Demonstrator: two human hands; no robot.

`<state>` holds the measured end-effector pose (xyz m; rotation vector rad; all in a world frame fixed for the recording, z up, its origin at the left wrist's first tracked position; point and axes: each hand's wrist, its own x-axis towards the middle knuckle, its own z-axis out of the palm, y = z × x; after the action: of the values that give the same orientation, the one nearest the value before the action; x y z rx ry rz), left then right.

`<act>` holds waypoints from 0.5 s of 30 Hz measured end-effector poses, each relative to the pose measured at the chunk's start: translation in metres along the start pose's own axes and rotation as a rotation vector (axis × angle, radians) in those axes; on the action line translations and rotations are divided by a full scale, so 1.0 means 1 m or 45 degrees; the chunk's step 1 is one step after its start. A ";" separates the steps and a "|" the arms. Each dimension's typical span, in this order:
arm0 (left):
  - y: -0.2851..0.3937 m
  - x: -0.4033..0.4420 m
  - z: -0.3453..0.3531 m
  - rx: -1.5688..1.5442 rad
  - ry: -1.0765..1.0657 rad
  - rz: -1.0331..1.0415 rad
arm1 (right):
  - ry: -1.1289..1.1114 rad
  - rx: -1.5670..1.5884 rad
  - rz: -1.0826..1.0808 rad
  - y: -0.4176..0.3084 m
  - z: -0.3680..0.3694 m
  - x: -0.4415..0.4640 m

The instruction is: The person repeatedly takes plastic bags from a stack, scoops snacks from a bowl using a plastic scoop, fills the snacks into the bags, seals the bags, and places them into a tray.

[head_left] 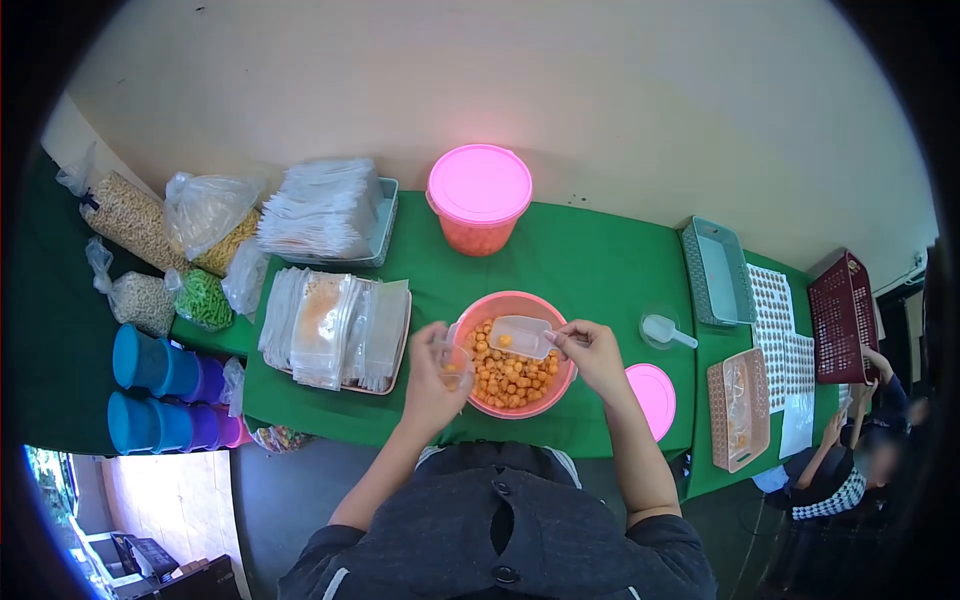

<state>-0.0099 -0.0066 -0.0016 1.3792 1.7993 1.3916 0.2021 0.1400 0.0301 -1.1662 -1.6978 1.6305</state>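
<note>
A pink tub (466,314) full of round orange snack balls (512,385) stands at the table's front edge, directly before me. My right hand (592,352) pinches a translucent plastic scoop (522,336) by its handle end. The scoop hangs over the tub with a snack ball or so in it. At the tub's left side, my left hand (436,378) is closed around a small clear plastic cup (456,364). Some orange shows inside this cup, but how much I cannot tell.
Behind stands a pink-lidded tub (480,185); a loose pink lid (651,402) lies right. Plastic pouches (322,318) fill trays on the left. A second scoop (668,332), baskets (739,410) and sticker sheets (772,330) lie right, where another person's hands (876,364) reach in.
</note>
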 end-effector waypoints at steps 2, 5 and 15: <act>-0.023 -0.002 0.003 -0.157 0.232 0.039 | 0.203 -0.510 -0.162 0.011 0.003 -0.002; -0.013 0.004 -0.010 -0.647 0.239 0.022 | 0.043 -0.824 -0.175 0.045 0.013 -0.002; 0.032 0.008 -0.020 -0.769 0.030 -0.105 | -0.104 0.026 -0.329 -0.008 0.059 -0.021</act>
<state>-0.0164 -0.0092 0.0362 0.9577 1.2670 1.7182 0.1617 0.0913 0.0333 -0.8405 -1.7944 1.5485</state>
